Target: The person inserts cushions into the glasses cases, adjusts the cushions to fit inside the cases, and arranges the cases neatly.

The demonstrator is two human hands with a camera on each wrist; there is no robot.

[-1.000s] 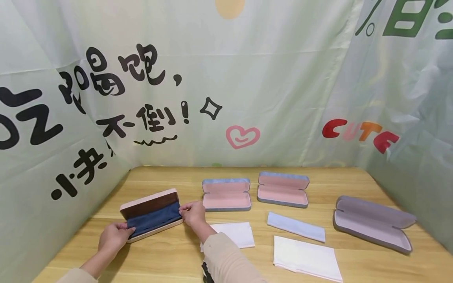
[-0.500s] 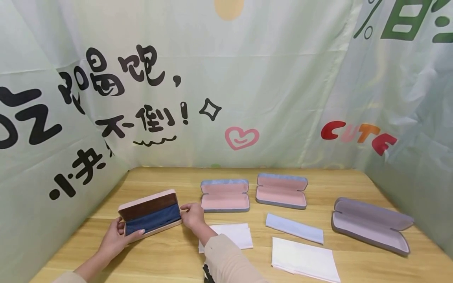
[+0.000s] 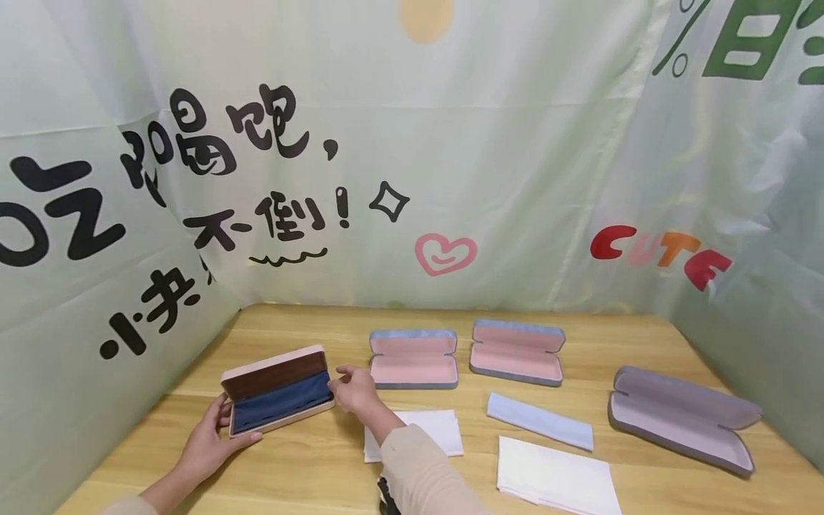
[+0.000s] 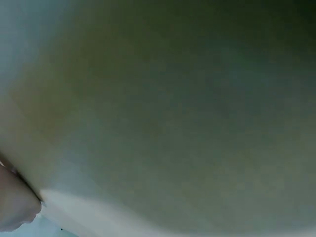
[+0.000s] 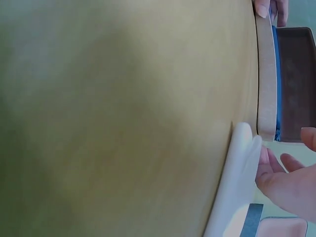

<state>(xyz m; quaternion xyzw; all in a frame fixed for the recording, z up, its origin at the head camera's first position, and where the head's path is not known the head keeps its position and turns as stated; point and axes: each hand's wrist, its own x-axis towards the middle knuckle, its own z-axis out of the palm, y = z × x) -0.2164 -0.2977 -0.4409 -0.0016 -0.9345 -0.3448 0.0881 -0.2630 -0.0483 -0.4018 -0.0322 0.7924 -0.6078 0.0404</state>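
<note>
A pale pink glasses case [image 3: 277, 376] with brown lining stands with its lid up at the left of the table. A dark blue cloth [image 3: 281, 403] lies flat in its base. My left hand [image 3: 207, 445] grips the case's near left corner, thumb at the front and fingers at the left end. In the right wrist view, that thumb [image 5: 261, 9] rests on the case's front wall. My right hand [image 3: 356, 391] is at the case's right end, its fingers loosely bent and holding nothing. The left wrist view is mostly blurred tabletop.
Two blue glasses cases with pink lining, one left [image 3: 413, 369] and one right [image 3: 517, 361], lie open at the back. A grey-purple case [image 3: 679, 425] lies open at right. Folded cloths, light blue [image 3: 539, 422], white [image 3: 556, 476] and another white [image 3: 438, 430], lie in front.
My left fingers have come off the blue cloth and moved round the case's left end. My right fingers have let go of the cloth's right end and drawn slightly away.
</note>
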